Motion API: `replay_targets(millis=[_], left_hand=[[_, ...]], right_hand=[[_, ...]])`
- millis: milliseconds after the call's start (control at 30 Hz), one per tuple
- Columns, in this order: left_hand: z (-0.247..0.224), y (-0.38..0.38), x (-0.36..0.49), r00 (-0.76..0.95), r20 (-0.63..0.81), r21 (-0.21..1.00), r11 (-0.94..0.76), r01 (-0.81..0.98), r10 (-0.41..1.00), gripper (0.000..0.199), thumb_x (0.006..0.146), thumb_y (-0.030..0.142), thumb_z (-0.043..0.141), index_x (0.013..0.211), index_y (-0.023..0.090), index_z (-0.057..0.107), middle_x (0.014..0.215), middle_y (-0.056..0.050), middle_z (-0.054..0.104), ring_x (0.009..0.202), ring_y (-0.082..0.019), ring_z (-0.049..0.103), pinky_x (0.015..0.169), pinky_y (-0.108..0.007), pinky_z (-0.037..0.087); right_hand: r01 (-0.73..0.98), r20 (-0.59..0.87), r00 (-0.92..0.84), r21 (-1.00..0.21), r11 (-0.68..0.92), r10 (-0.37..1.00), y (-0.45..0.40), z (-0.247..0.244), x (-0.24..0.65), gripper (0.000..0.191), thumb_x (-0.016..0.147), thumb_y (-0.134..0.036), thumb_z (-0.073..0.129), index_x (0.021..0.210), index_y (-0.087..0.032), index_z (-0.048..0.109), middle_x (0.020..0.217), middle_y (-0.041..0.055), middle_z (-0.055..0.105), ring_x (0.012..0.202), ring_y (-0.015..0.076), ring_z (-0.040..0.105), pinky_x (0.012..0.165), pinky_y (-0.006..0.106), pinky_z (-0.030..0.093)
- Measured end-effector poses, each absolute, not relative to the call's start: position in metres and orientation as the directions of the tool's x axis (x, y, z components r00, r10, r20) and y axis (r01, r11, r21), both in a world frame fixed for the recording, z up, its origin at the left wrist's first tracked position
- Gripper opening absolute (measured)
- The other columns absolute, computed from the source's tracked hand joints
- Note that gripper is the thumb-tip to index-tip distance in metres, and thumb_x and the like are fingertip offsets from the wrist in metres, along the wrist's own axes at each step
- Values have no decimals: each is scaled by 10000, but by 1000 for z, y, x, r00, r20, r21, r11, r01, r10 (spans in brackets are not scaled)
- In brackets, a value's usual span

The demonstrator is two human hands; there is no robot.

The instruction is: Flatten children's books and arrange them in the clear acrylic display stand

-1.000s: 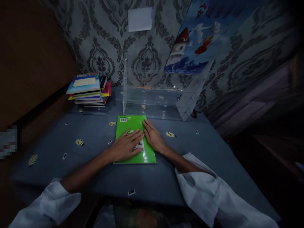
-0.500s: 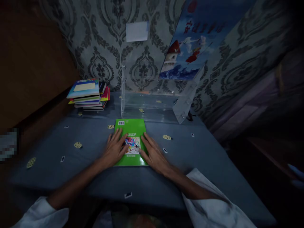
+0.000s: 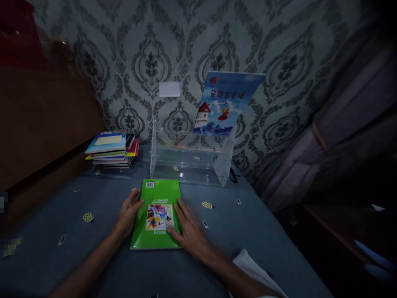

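A green book [image 3: 139, 231] lies on the cloth-covered table, its barcode end away from me and a colourful picture on its cover. My left hand [image 3: 126, 213] is turned on its side at the book's left edge, the thumb reaching over the cover and the fingers partly bent beside it. Across the right edge rests my right hand [image 3: 190, 231], fingers stretched out and spread, the thumb by the picture. Behind the book stands a clear plastic rack [image 3: 182, 178]. A blue picture-cover book [image 3: 229, 105] leans upright in its right part.
A stack of books [image 3: 111, 151] sits at the back left, near a brown wooden panel [image 3: 40, 120]. The patterned wall [image 3: 186, 45] is behind the rack and carries a small white card [image 3: 169, 89]. A tied curtain [image 3: 338, 128] hangs on the right.
The view has tilted up, showing more wall. My left hand has moved off the cover picture to the book's left edge and turned sideways. My right hand stays at the right edge.
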State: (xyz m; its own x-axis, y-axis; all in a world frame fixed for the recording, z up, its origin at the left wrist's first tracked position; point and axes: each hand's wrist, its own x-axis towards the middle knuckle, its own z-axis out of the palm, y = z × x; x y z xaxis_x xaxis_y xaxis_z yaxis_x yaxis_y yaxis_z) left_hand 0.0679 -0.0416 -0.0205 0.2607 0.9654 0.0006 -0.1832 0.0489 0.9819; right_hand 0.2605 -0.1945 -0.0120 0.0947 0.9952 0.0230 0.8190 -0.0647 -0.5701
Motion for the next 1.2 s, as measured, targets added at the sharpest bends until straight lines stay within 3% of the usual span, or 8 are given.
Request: replay_targets(millis=[200,433,533,733,867,1033,1100,1200], left_hand=[[3,-49,65,314,-291,881,381,-280,904,449,655,173,767,1081,158,624,1077,-113,757,1057,-282,726,919,-370,592],[12,-71,70,477,-302,897,415,-151,825,667,549,205,853,1150,170,566,996,-90,771,838,-310,763,743,-406,625],[8,-71,70,455,-223,957,283,-68,862,729,577,285,854,1216,172,521,1056,-100,754,908,-318,748,778,-421,614],[-4,-67,74,420,168,983,-186,2,892,721,676,373,772,1318,178,509,1289,-113,663,1198,-310,624,1048,-428,487],[-4,-67,74,427,99,995,-84,-54,899,778,664,379,774,1357,179,480,1308,-122,649,1206,-325,625,1012,-432,517],[10,-70,74,419,-5,990,64,-128,908,885,585,379,855,1359,173,479,1344,-154,632,1206,-349,633,967,-424,553],[17,-70,75,419,-2,989,65,-135,908,907,579,409,869,1364,166,485,1343,-163,635,1197,-353,640,950,-419,563],[25,-70,78,440,37,989,31,-146,897,905,593,436,868,1371,165,492,1352,-162,633,1242,-359,613,969,-417,556]], right_hand=[[801,18,95,-595,-66,995,-196,-9,261,809,944,-574,517,1585,-134,291,1679,151,130,1547,334,143,1251,541,207],[797,56,71,-604,-23,996,-195,-15,263,771,939,-521,565,1580,-173,314,1678,135,154,1543,338,171,1245,548,223],[807,43,58,-590,-21,997,-195,-16,263,755,941,-481,573,1581,-178,312,1679,132,148,1545,341,157,1245,552,215],[819,8,56,-573,-42,998,-197,-10,263,738,934,-442,587,1569,-157,343,1678,136,151,1544,350,148,1254,532,197],[784,22,71,-620,-42,997,-199,-10,264,733,935,-474,574,1569,-186,348,1689,117,125,1546,349,142,1249,533,214],[669,83,146,-742,-37,986,-197,-21,269,953,871,-497,652,1620,-227,130,1704,99,-11,1559,304,103,1242,509,247],[608,134,239,-793,-41,962,-192,-25,273,1047,815,-492,712,1622,-205,110,1699,137,63,1554,314,140,1237,527,249],[356,136,333,-934,9,933,-183,-26,283,1032,774,-524,741,1598,-198,213,1575,191,413,1419,345,451,1134,572,404]])
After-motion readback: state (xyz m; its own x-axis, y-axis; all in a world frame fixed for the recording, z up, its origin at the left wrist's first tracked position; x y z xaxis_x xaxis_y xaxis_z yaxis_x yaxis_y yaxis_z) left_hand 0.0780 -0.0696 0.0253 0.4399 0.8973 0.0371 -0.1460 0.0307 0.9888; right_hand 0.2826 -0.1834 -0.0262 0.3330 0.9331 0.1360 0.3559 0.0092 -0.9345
